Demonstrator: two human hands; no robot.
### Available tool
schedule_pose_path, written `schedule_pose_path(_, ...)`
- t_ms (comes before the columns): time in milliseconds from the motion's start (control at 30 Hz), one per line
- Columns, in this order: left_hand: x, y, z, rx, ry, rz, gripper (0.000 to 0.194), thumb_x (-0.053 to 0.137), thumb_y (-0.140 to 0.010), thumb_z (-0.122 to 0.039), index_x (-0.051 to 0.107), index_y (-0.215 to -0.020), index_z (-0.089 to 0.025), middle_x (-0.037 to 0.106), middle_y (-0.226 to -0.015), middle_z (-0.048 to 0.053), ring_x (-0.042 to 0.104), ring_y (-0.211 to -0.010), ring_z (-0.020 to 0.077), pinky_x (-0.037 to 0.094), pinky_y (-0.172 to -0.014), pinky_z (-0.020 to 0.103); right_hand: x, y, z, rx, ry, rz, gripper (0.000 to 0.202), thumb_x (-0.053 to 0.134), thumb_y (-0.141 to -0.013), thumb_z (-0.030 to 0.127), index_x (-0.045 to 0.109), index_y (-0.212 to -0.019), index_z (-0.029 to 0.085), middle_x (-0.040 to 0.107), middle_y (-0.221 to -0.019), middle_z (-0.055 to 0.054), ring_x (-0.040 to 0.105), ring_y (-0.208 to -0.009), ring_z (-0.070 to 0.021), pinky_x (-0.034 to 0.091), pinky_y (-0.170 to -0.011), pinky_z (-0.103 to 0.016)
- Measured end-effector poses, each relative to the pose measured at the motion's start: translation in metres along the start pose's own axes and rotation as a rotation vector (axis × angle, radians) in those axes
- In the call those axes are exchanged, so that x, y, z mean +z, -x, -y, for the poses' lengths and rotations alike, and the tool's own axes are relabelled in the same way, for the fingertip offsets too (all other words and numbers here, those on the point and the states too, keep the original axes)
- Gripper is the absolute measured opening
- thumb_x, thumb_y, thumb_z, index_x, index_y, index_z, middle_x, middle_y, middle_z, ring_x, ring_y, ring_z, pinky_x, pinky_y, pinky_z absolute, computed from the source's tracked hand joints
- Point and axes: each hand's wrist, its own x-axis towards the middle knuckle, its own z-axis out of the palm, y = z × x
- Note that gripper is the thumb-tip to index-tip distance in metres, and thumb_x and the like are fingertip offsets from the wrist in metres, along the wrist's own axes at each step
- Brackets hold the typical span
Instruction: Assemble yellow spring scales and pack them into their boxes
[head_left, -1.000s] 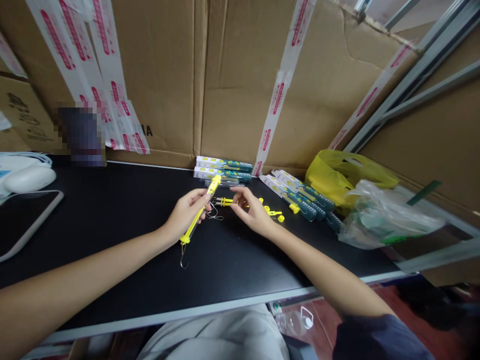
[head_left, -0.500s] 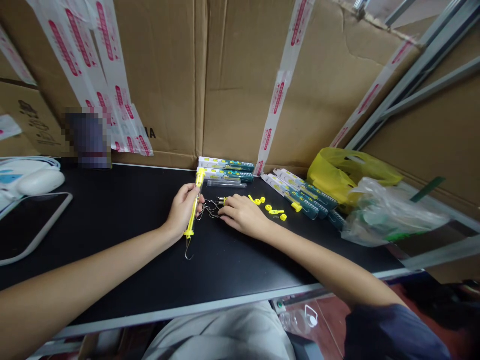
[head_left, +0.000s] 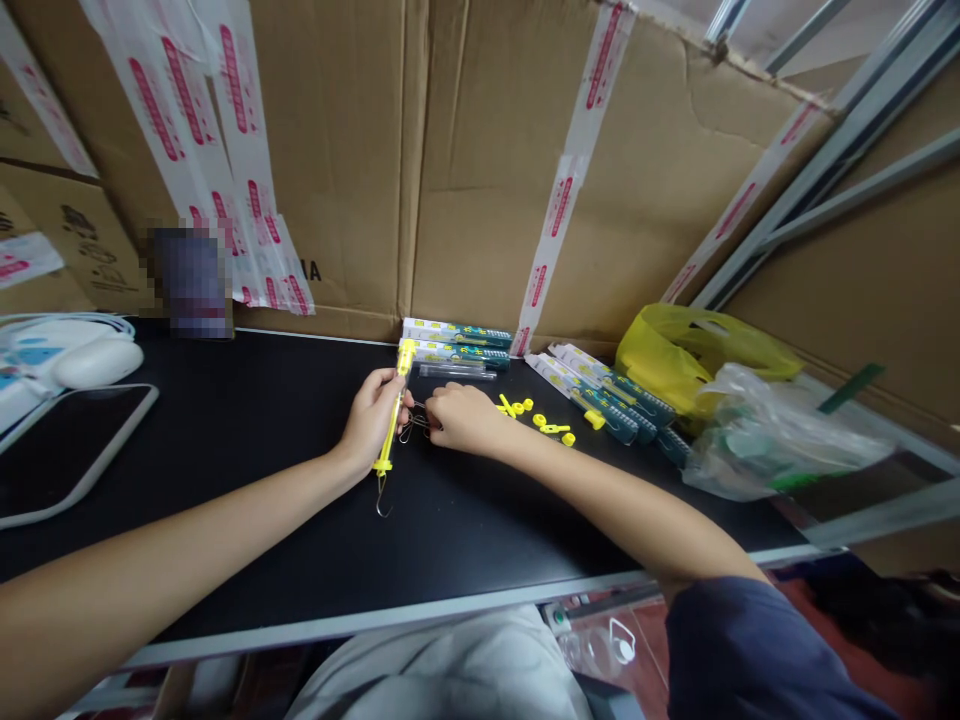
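Note:
My left hand point(head_left: 370, 420) is closed around a yellow spring scale point(head_left: 388, 440), which stands tilted with its metal hook point(head_left: 383, 497) hanging from the lower end. Just to the right, a small heap of wire hooks point(head_left: 417, 424) lies on the black tabletop. My right hand point(head_left: 459, 416) is over that heap, back of the hand up and fingers curled down at the wires. Its fingertips are mostly hidden, so what they grip does not show clearly. Beyond the right hand lie several small yellow plastic parts point(head_left: 553, 428).
Behind my hands are printed boxes point(head_left: 457, 355) and clear tubes point(head_left: 457, 371). More boxes point(head_left: 600, 390) lie to the right, beside a yellow bag point(head_left: 660, 345) and a clear plastic bag point(head_left: 780, 440). A phone-like device point(head_left: 71, 450) is at left. Cardboard point(head_left: 330, 180) walls the back.
My right hand has moved slightly left and its fingers have curled in over the wire hooks. The left hand keeps the spring scale in nearly the same pose. The view has shifted slightly.

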Motion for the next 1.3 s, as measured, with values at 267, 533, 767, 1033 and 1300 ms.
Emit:
schedule_pose_path(267, 0.001, 0.001, -0.002, -0.016, -0.008, 0.004, 0.027, 0.059, -0.077, -0.040, 0.050, -0.092, -0.019, 0.056, -0.062, -0.006, 0.048, -0.043, 0.0056, 0.036, -0.037, 0.014, -0.007, -0.001, 0.000, -0.013, 0.011, 0.009, 0.021, 0.059, -0.077, 0.026, 0.068, -0.089, 0.012, 0.070, -0.098, -0.014, 0.065, -0.090, -0.0264, 0.044, -0.068, -0.031)
schedule_pose_path(533, 0.001, 0.002, -0.001, -0.018, -0.026, 0.004, 0.029, 0.060, -0.075, -0.041, 0.051, -0.092, -0.019, 0.056, -0.061, -0.006, 0.049, -0.042, 0.0064, 0.034, -0.037, 0.015, -0.023, 0.000, -0.018, 0.032, -0.109, -0.038, 0.013, 0.055, -0.078, 0.016, 0.064, -0.087, 0.017, 0.070, -0.085, -0.006, 0.060, -0.074, -0.0158, 0.027, -0.054, -0.025)
schedule_pose_path(767, -0.001, 0.000, 0.001, 0.001, -0.005, 0.017, 0.028, 0.059, -0.077, -0.041, 0.051, -0.093, -0.019, 0.056, -0.062, -0.006, 0.049, -0.043, 0.0062, 0.036, -0.038, 0.016, -0.015, -0.002, -0.015, -0.087, -0.105, -0.021, 0.011, 0.058, -0.079, 0.021, 0.062, -0.088, 0.017, 0.068, -0.094, -0.006, 0.060, -0.079, -0.0161, 0.030, -0.056, -0.025)
schedule_pose_path(1033, 0.000, -0.002, -0.001, 0.015, 0.029, -0.024, 0.025, 0.057, -0.079, -0.040, 0.051, -0.092, -0.020, 0.056, -0.062, -0.006, 0.049, -0.043, 0.0064, 0.036, -0.037, 0.015, 0.001, -0.010, -0.003, 0.005, 0.082, -0.055, 0.020, 0.052, -0.086, 0.017, 0.063, -0.102, 0.013, 0.066, -0.104, -0.013, 0.063, -0.096, -0.0252, 0.048, -0.072, -0.031)
schedule_pose_path(1300, -0.001, -0.002, -0.003, 0.025, 0.036, -0.097, 0.018, 0.050, -0.082, -0.034, 0.051, -0.093, -0.019, 0.055, -0.061, -0.006, 0.049, -0.043, 0.0063, 0.035, -0.038, 0.015, 0.005, -0.031, -0.004, 0.083, 0.023, -0.049, 0.026, 0.047, -0.089, 0.015, 0.062, -0.110, 0.010, 0.065, -0.110, -0.017, 0.063, -0.103, -0.0272, 0.050, -0.076, -0.034)
